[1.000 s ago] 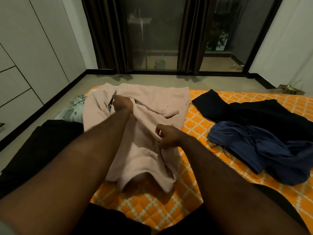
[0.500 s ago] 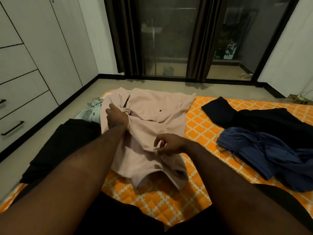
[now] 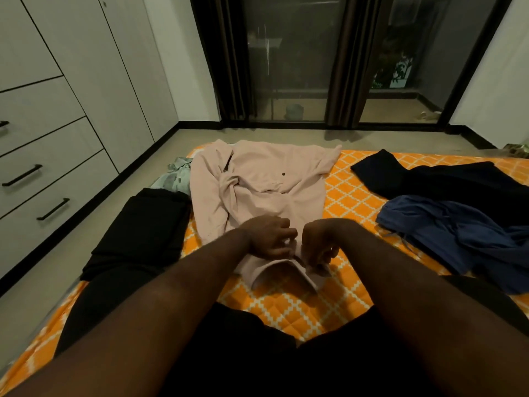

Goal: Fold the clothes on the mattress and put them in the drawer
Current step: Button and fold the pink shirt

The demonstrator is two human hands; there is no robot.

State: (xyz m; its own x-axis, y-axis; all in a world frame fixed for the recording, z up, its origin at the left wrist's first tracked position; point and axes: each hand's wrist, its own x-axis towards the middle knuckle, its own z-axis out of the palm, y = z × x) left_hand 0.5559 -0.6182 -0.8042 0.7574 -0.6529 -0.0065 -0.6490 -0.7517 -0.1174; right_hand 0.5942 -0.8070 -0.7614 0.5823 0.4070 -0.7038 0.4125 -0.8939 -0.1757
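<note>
Head view: pale pink cotton shirt (image 3: 272, 190) lies flat on the orange quilted mattress (image 3: 286, 310), long axis running straight away from the person, collar end nearest. Both hands sit side by side at that collar end, equally near. Right hand (image 3: 317, 246) pinches the collar edge; left hand (image 3: 269, 239) has bent fingers on the fabric (grip unclear, cannot tell). White drawers (image 3: 43, 173) far left, all closed, contents hidden. Black folded garment (image 3: 143, 224) just left of the shirt; blue crumpled garment (image 3: 458, 233) well right.
</note>
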